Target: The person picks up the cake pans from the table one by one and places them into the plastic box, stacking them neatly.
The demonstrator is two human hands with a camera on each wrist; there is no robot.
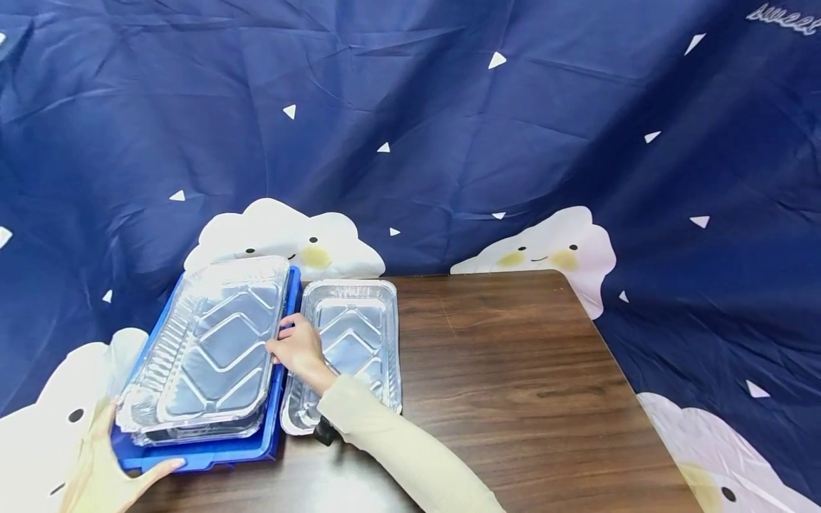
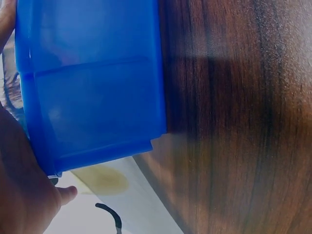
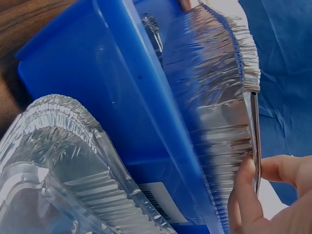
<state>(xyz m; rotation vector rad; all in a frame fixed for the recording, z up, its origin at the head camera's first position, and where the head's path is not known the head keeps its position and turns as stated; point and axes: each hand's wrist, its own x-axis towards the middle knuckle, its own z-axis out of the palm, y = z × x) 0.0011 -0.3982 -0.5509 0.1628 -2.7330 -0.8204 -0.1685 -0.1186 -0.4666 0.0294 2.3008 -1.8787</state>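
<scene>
My right hand (image 1: pixel 300 349) pinches the right rim of the top foil tray (image 1: pixel 231 335), thumb and fingertips on its edge. That shallow silver tray has raised chevron ribs on its base and sits tilted in a stack over a blue plastic bin (image 1: pixel 271 420). Close up, the right wrist view has the fingers (image 3: pixel 251 195) at the crimped rim of the tray (image 3: pixel 224 126). At the bin's near left corner is my left hand (image 1: pixel 105 463), thumb and fingers spread wide around it. The left wrist view catches that hand (image 2: pixel 24 180) beside the bin wall (image 2: pixel 97 102).
Another foil tray (image 1: pixel 353 335) lies on the wooden table (image 1: pixel 500 377) to the right of the bin. A barcode label (image 3: pixel 163 202) is stuck on the bin's side. Behind the table hangs a dark blue cloth (image 1: pixel 417 128) printed with white clouds and triangles.
</scene>
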